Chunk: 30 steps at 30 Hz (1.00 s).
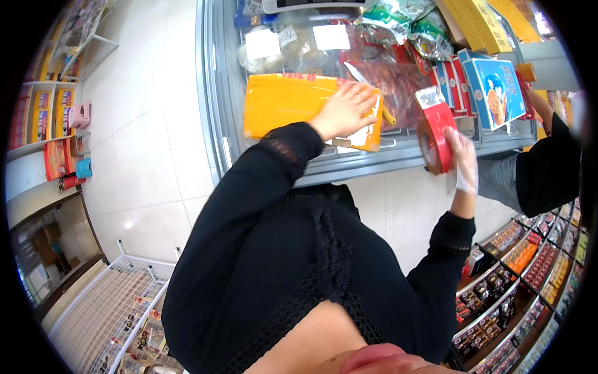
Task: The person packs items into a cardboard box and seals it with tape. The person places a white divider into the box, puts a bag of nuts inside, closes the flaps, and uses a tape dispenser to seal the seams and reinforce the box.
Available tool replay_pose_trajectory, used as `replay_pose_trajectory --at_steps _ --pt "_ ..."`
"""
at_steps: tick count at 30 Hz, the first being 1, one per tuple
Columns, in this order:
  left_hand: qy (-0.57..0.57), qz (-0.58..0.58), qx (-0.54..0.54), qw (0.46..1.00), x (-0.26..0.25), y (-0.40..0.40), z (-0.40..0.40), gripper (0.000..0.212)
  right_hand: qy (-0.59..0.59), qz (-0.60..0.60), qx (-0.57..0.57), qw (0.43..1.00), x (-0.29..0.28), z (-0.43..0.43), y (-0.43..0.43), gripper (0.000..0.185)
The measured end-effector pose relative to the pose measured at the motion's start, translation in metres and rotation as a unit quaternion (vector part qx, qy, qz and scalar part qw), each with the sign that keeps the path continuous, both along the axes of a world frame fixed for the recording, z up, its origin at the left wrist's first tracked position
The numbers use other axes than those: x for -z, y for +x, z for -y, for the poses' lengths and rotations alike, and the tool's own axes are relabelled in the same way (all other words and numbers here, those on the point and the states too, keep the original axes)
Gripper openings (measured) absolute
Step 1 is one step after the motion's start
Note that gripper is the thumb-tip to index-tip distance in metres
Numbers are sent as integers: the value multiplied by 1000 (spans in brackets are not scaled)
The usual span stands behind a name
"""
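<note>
My left hand is bare and lies flat on a yellow taped parcel, fingers extended. The parcel rests on the glass top of a display chest freezer. In a clear plastic glove, my right hand grips a red tape dispenser with a roll of brown tape, held at the freezer's front edge. A knife blade pokes out past the parcel's far side; its yellow handle shows at the right end, and the middle is hidden.
Blue ice-cream boxes, green-and-white bags and yellow cartons sit on the freezer. A co-worker's dark sleeve is at right. Snack shelves stand lower right, a white wire rack lower left.
</note>
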<state>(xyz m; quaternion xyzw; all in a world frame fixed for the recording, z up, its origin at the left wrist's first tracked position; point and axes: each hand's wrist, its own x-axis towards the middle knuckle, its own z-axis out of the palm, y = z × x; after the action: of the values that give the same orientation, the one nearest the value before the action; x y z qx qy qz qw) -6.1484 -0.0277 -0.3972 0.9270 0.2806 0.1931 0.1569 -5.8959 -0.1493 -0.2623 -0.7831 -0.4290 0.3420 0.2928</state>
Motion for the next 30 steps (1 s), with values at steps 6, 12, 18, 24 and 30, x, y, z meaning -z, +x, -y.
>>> replay_pose_trajectory --at_steps 6,12,18,24,30 --pt "32 -197 -191 961 -23 -161 -24 63 107 -216 177 954 35 41 -13 41" --pt "-353 109 -356 858 -13 -193 -35 83 228 -522 256 781 74 66 -39 54" --pt "-213 36 -348 912 -24 -157 -12 93 303 -691 288 590 73 80 -80 56" --pt "-469 328 -242 784 17 -181 -17 65 366 -769 217 477 87 99 -124 61" --pt "-565 390 -206 697 23 -188 -13 49 290 -537 222 761 67 141 -140 62"
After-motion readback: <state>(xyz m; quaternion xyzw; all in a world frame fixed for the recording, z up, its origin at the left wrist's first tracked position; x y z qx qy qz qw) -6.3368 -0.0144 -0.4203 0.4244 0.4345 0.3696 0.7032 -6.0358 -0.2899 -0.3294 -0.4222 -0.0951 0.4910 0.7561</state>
